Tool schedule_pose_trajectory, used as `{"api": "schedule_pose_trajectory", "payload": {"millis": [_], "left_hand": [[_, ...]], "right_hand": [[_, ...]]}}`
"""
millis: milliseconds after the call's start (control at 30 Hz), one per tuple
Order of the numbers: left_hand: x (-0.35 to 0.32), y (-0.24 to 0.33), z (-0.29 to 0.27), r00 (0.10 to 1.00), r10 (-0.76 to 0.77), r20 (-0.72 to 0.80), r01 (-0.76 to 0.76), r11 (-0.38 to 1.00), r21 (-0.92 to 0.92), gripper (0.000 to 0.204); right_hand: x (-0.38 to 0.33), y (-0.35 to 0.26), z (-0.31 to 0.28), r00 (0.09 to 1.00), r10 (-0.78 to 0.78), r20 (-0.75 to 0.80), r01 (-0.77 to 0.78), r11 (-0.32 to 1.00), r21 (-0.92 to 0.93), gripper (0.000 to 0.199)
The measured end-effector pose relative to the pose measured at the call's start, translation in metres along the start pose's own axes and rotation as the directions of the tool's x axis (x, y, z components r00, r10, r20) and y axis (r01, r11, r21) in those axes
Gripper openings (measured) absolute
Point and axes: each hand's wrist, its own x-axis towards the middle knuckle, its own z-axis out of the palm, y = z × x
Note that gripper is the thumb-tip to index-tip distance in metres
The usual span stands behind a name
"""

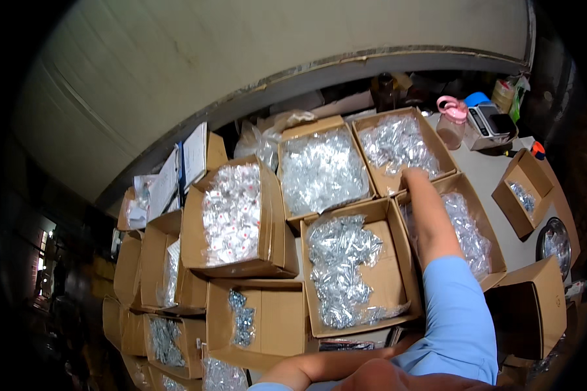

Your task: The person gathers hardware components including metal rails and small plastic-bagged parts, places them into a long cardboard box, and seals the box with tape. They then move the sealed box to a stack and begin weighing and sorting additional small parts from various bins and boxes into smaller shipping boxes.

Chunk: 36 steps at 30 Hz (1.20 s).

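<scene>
The right hand (412,176) reaches forward, its arm in a light blue short sleeve (460,313), to the near edge of the far cardboard box (401,151), which is filled with small clear packets of silvery parts; the fingers lie bent over the packets at the box's front wall, but whether they have hold of one cannot be told. This box stands at the back right of the cluster, just beside a like box of clear packets (321,171) on its left. Beneath the outstretched forearm sits another open box (466,231) with the same packets, and to its left a box (352,270) about half full. Further left, a box of packets with red and white contents (231,215) is stacked above others. The left forearm (319,368) crosses the lower edge, its hand out of sight. On the white table at the right stand a jar with a pink lid (451,120), a small box (523,192) and a round metal bowl (554,241).
</scene>
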Motion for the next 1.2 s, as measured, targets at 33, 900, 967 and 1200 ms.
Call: {"api": "schedule_pose_trajectory", "payload": {"millis": [33,900,967,1200], "left_hand": [[0.008,0.000,-0.001,0.999,-0.045,-0.010,0.044,0.997,-0.063,0.038],[-0.083,-0.056,0.024,0.588,0.756,-0.286,-0.328,0.547,0.770,0.055],[-0.102,-0.062,0.021,0.542,0.776,-0.322,-0.373,0.565,0.736,0.056],[-0.247,-0.085,-0.005,0.330,0.870,-0.366,-0.174,0.437,0.883,0.046]], "right_hand": [[0.009,0.006,-0.001,0.999,-0.012,0.045,0.012,1.000,-0.005,0.035],[-0.453,0.079,0.056,0.714,-0.695,0.084,0.451,0.549,0.704,0.020],[-0.463,0.065,0.055,0.832,-0.547,0.087,0.284,0.556,0.781,0.021],[-0.484,-0.120,0.065,0.669,-0.730,-0.143,0.607,0.425,0.672,0.023]]}}
